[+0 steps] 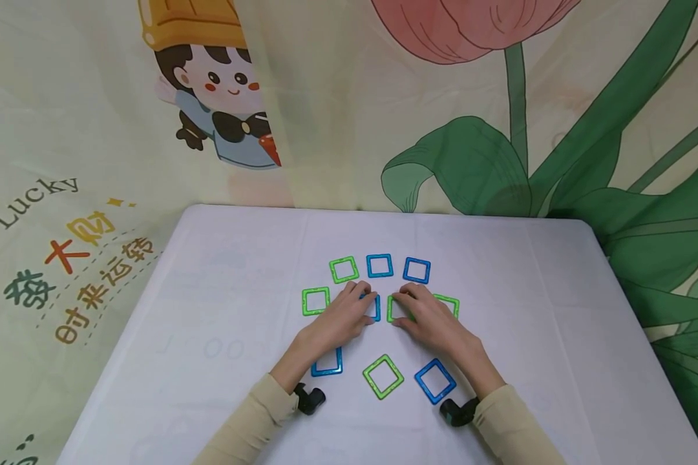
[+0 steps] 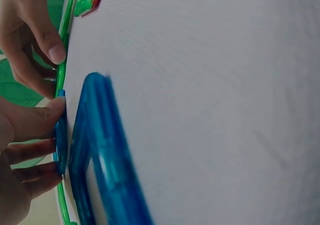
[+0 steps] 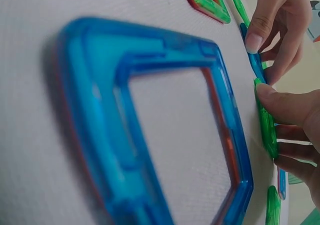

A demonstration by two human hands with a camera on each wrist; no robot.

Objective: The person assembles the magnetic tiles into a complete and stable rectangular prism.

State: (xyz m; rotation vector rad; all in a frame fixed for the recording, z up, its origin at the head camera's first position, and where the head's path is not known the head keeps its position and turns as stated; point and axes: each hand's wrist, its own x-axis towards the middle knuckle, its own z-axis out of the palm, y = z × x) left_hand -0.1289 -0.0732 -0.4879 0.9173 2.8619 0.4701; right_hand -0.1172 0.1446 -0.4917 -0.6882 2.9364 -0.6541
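Translucent square magnetic tiles with hollow middles lie on a white tabletop. My left hand (image 1: 343, 311) pinches a blue tile (image 1: 377, 309) by its edges, thumb on the near side. Just to its right, my right hand (image 1: 430, 316) grips a green tile (image 1: 390, 310) in the same way. In the left wrist view the held blue tile (image 2: 61, 135) and green tile (image 2: 60, 80) stand almost end to end, low over the table. The right wrist view has the thumb on the green tile's edge (image 3: 266, 127). My fingers partly cover both tiles.
Beyond the hands lie a green tile (image 1: 346, 280) and two blue ones (image 1: 380, 276). Green tiles flank the hands at left (image 1: 305, 302) and right (image 1: 456, 308). Nearer are a blue tile (image 1: 327, 372), a turned green tile (image 1: 392, 388) and a turned blue tile (image 1: 445, 394).
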